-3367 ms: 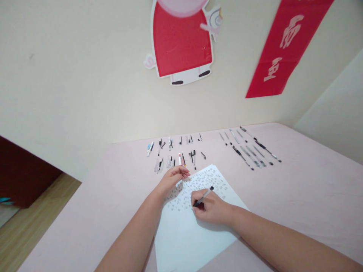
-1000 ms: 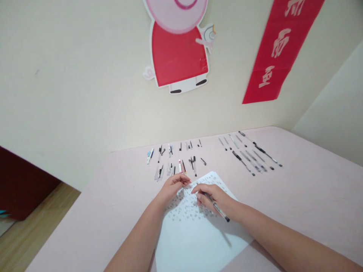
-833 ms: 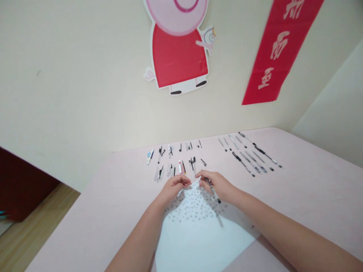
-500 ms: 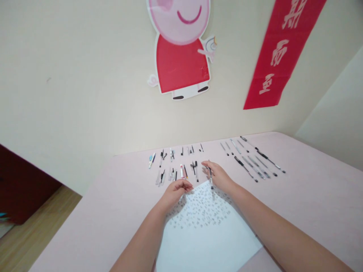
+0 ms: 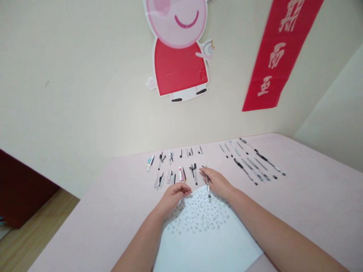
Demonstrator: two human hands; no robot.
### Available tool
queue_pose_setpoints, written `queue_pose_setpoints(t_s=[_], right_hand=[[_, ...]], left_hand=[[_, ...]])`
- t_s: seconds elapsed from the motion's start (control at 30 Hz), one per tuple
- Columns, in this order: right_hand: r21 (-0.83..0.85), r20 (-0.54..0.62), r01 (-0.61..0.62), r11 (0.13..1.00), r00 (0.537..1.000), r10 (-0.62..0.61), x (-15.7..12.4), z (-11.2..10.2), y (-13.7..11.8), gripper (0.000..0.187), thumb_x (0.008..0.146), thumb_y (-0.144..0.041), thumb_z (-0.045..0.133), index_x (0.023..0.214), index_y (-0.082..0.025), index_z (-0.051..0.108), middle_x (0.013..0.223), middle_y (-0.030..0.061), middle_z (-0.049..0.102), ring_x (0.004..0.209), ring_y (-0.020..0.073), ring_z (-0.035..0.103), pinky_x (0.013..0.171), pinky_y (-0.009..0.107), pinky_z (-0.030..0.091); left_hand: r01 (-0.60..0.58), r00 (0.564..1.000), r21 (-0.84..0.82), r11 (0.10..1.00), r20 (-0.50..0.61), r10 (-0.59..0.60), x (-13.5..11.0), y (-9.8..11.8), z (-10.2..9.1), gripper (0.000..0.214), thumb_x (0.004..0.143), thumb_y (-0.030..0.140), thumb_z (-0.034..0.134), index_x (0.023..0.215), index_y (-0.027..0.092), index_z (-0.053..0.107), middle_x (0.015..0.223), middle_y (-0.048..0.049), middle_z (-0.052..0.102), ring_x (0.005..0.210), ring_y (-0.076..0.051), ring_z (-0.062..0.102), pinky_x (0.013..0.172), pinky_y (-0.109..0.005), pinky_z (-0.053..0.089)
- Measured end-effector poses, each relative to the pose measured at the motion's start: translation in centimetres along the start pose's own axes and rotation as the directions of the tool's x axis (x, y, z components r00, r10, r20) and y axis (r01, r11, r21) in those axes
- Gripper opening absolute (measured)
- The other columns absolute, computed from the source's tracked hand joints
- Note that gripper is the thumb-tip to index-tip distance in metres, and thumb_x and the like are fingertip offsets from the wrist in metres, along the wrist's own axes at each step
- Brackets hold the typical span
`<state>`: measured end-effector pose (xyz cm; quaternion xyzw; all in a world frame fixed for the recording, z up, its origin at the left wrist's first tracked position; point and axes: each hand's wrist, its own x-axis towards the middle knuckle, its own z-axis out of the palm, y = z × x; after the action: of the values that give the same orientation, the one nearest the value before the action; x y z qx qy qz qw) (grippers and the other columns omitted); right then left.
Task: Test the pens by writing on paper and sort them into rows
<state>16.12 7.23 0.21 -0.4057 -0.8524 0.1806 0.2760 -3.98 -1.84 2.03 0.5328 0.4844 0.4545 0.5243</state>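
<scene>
My right hand (image 5: 217,181) is closed around a clear-barrelled pen with dark parts (image 5: 208,189), held at the far edge of the sheet. The pen's lower end points down toward me, over the writing. My left hand (image 5: 176,192) lies at the upper left edge of the white paper (image 5: 207,245), fingers loosely bent and thumb apart, with nothing seen in it. Rows of small dark handwritten characters fill the paper's far half; its near half is blank. Just beyond my hands are a pen with a black cap (image 5: 195,174) and a white-and-red pen (image 5: 180,174).
Small groups of pen parts (image 5: 160,180) lie in two rows at the back left of the pink table (image 5: 306,204). Several pens and refills (image 5: 246,170) are laid slantwise at the back right. Behind stands a wall with a cartoon pig cutout (image 5: 181,68) and a red banner (image 5: 279,56).
My right hand has come slightly nearer to me, and the pen's lower end reaches further down over the writing. My left hand stays by the paper's edge. The view has shifted a little.
</scene>
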Motion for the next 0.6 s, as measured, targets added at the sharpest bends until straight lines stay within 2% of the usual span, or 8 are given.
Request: queue_pose_setpoints(t_s=[0.13, 0.27, 0.47, 0.6], right_hand=[[0.060, -0.058, -0.016, 0.998, 0.998, 0.019, -0.1, -0.2, 0.0, 0.040, 0.079, -0.010, 0.045, 0.118, -0.016, 0.054, 0.110, 0.0130, 0.062, 0.100, 0.0221, 0.058, 0.088, 0.038, 0.044], [0.167, -0.149, 0.031, 0.986, 0.989, -0.006, -0.2, -0.6, -1.1, 0.041, 0.082, -0.014, 0.045, 0.122, -0.019, 0.051, 0.115, 0.0110, 0.060, 0.103, 0.0219, 0.057, 0.089, 0.040, 0.044], [0.318, -0.082, 0.160, 0.934, 0.987, -0.140, -1.2, -0.3, -5.4, 0.040, 0.084, -0.016, 0.045, 0.124, -0.020, 0.048, 0.119, 0.0097, 0.058, 0.109, 0.0207, 0.054, 0.093, 0.038, 0.042], [0.396, -0.053, 0.231, 0.889, 0.972, -0.229, -1.9, 0.2, -7.5, 0.043, 0.083, -0.013, 0.044, 0.125, -0.021, 0.046, 0.121, 0.0094, 0.057, 0.108, 0.0197, 0.054, 0.093, 0.036, 0.043]], left_hand=[[-0.005, 1.000, -0.001, 1.000, -0.025, 0.005, -0.2, 0.5, 0.2, 0.020, 0.064, 0.009, 0.053, 0.075, 0.017, 0.068, 0.074, -0.0031, 0.062, 0.070, -0.013, 0.055, 0.069, -0.024, 0.041], [0.000, 1.000, -0.047, 0.999, -0.019, -0.001, -0.2, 0.7, 0.3, 0.009, 0.068, 0.023, 0.064, 0.075, 0.017, 0.067, 0.075, -0.0041, 0.063, 0.073, -0.014, 0.057, 0.071, -0.025, 0.042], [0.047, 0.999, -0.154, 0.987, -0.012, -0.049, 0.1, 0.1, 0.3, 0.037, 0.066, 0.041, 0.071, 0.096, 0.020, 0.065, 0.082, -0.0043, 0.065, 0.078, -0.014, 0.058, 0.075, -0.028, 0.043], [0.004, 0.999, -0.168, 0.986, 0.033, 0.002, 0.2, 0.2, 0.2, 0.037, 0.068, 0.045, 0.068, 0.095, 0.019, 0.066, 0.082, -0.0049, 0.064, 0.077, -0.015, 0.057, 0.075, -0.028, 0.043]])
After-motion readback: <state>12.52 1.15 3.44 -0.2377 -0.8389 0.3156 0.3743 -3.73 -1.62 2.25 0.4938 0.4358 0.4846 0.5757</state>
